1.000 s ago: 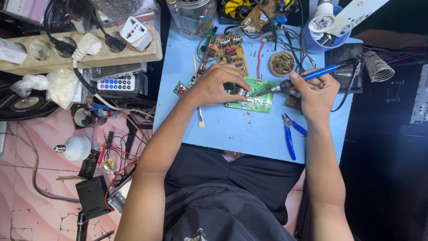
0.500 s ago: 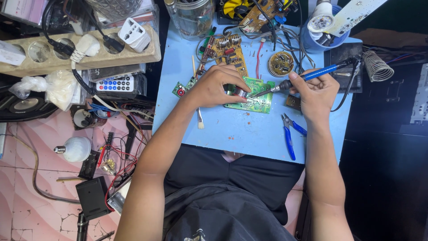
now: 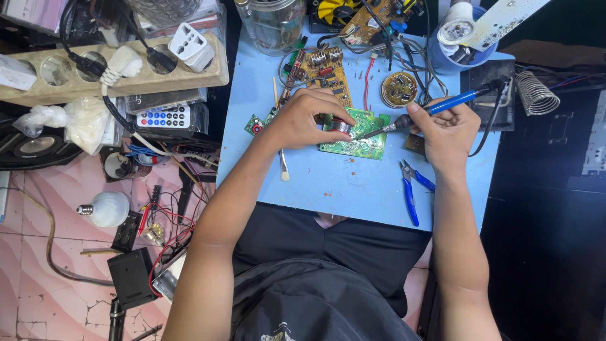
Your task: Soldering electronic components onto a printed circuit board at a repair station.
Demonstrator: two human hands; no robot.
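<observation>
Green circuit board (image 3: 353, 142) lies near the middle of the light blue bench (image 3: 341, 189), and everything else is placed from it. On the board's left half rests the left hand (image 3: 303, 120), its fingers (image 3: 338, 121) curled down onto the board around a small metal part; how firmly they grip it I cannot tell. Just right of the board is the right hand (image 3: 448, 129), its fingers closed around the blue handle of a soldering iron (image 3: 429, 108), whose dark tip slants down and left to touch the board close to the left fingertips. Below and to the right of the board lie blue-handled cutters (image 3: 411, 189), flat on the bench and apart from both hands. A thin brush (image 3: 282, 158) lies just left of the board, partly under the left wrist. Above the board sits a brown circuit board (image 3: 319, 71), and above and to the right a small round board (image 3: 399, 89). Farther right stands a coiled wire iron stand (image 3: 536, 95). Well to the left, off the bench, is a remote control (image 3: 165, 117) under a beige power strip (image 3: 113, 72).
</observation>
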